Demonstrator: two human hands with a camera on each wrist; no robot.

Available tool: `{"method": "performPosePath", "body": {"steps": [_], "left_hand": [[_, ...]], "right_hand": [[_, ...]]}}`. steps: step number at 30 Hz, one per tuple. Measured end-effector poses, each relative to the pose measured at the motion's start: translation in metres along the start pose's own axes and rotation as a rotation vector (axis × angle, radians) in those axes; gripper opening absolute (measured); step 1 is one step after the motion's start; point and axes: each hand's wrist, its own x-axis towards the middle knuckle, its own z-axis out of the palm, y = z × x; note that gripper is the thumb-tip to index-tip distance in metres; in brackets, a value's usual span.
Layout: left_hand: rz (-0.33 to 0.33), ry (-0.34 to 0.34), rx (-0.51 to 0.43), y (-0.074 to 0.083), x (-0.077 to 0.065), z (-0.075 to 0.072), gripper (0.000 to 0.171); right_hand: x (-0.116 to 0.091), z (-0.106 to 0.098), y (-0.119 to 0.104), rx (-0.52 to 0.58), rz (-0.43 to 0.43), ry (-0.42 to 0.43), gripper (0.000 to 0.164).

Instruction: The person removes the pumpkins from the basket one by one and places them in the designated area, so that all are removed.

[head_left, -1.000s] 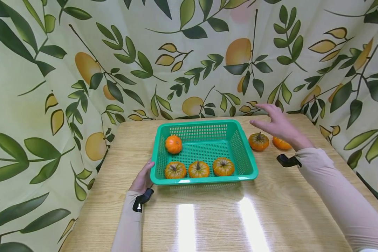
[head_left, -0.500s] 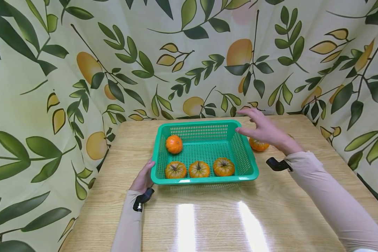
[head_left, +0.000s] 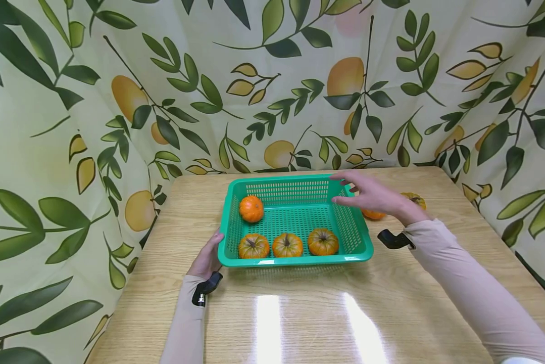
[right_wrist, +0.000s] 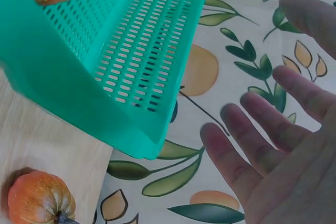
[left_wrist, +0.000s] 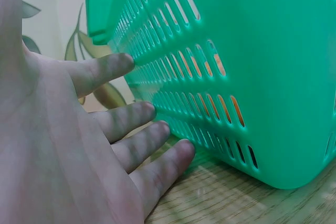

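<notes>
A green plastic basket (head_left: 295,260) with slotted walls stands on the table. Inside it, three striped orange pumpkins (head_left: 287,245) line the front wall, and a brighter orange pumpkin (head_left: 251,209) sits at the back left. My left hand (head_left: 205,259) is at the basket's left side; in the left wrist view its straight fingertips (left_wrist: 181,150) come right up to the slotted wall (left_wrist: 273,103). My right hand (head_left: 369,194), holding nothing, is over the back right corner with fingers spread. Beyond the right wall, two more pumpkins (head_left: 413,198) lie partly hidden by that hand.
The wooden table (head_left: 308,313) runs back to a leaf-and-fruit patterned curtain (head_left: 236,116), which also hangs along both sides. In the right wrist view a loose pumpkin (right_wrist: 39,198) rests on the table near its edge.
My right hand has moved left, from above the loose pumpkins to the basket's back right corner. The left hand and the basket stay in place.
</notes>
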Motion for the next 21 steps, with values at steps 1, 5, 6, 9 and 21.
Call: {"method": "performPosePath", "body": {"steps": [1, 5, 6, 9, 21], "left_hand": [[0.002, -0.003, -0.001, 0.0, 0.0, 0.0, 0.072], [0.011, -0.013, -0.003, 0.0, 0.001, -0.002, 0.072], [0.013, -0.016, -0.004, 0.0, 0.001, -0.002, 0.072], [0.021, -0.02, -0.012, -0.001, 0.001, -0.003, 0.072], [0.007, -0.014, 0.003, -0.001, 0.0, -0.002, 0.071]], "right_hand": [[0.001, 0.001, 0.0, -0.002, -0.004, -0.015, 0.065], [0.002, 0.007, 0.002, 0.007, -0.016, -0.052, 0.063], [0.002, 0.008, 0.002, 0.014, -0.023, -0.056, 0.063], [0.004, 0.016, 0.003, 0.024, -0.031, -0.067, 0.062], [0.01, 0.037, 0.004, 0.073, 0.008, -0.215, 0.067]]}}
